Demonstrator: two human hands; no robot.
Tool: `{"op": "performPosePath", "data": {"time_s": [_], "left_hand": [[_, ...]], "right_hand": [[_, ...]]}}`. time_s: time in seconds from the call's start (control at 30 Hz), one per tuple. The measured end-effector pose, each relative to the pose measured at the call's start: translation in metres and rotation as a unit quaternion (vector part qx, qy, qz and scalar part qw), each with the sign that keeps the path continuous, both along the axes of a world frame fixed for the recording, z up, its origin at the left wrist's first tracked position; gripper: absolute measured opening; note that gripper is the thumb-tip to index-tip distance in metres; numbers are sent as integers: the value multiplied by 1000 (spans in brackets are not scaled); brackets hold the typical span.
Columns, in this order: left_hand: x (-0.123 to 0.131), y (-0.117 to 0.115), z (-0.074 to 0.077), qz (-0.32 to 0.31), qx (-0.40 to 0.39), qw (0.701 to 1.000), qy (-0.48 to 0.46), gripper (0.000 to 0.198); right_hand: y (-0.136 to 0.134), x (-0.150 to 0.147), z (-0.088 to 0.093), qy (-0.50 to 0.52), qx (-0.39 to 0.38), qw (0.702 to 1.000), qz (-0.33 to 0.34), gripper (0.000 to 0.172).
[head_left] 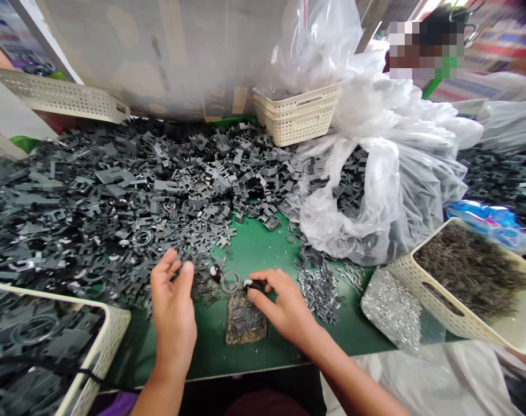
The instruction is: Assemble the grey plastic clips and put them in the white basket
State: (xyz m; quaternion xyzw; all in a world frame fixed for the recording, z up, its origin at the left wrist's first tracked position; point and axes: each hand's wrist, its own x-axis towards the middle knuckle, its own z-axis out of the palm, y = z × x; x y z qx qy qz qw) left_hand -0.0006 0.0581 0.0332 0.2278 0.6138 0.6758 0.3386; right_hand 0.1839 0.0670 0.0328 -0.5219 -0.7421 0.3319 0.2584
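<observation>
Near the bottom centre, the right hand (284, 306) pinches a small black part (254, 285) beside a ring (230, 282); the left hand (171, 306) stands open, apparently empty. A large heap of grey plastic pieces (137, 190) remains at upper left, and a basket (436, 294) of small parts sits at right.

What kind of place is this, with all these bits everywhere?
Probably a small factory workshop. Heaps of dark grey plastic parts cover a green workbench, a cream plastic basket holds tiny dark pieces, and a right hand pinches a small black piece.
</observation>
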Motion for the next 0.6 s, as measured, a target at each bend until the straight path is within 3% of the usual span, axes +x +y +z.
{"op": "performPosePath", "data": {"time_s": [0.07, 0.17, 0.23, 0.3, 0.4, 0.6], "left_hand": [[5, -11, 1, -34, -11, 998, 56, 43], [14, -25, 0, -223, -37, 974, 12, 46], [19, -30, 0, -317, -61, 946, 5, 37], [21, -31, -1, -326, -83, 941, 36, 27], [21, -32, 0, -295, -107, 943, 112, 23], [14, -51, -8, -321, -67, 912, 245, 21]], "right_hand": [[-1, -2, 0, 86, -58, 994, -20, 19], [-4, -7, 0, 184, -103, 977, -17, 20], [-6, -9, 2, 172, -70, 983, 10, 16], [-8, -8, 5, 87, 20, 995, 46, 15], [-11, -3, 12, -42, 133, 985, 98, 17], [-10, 9, 14, -114, 116, 968, 193, 13]]}}
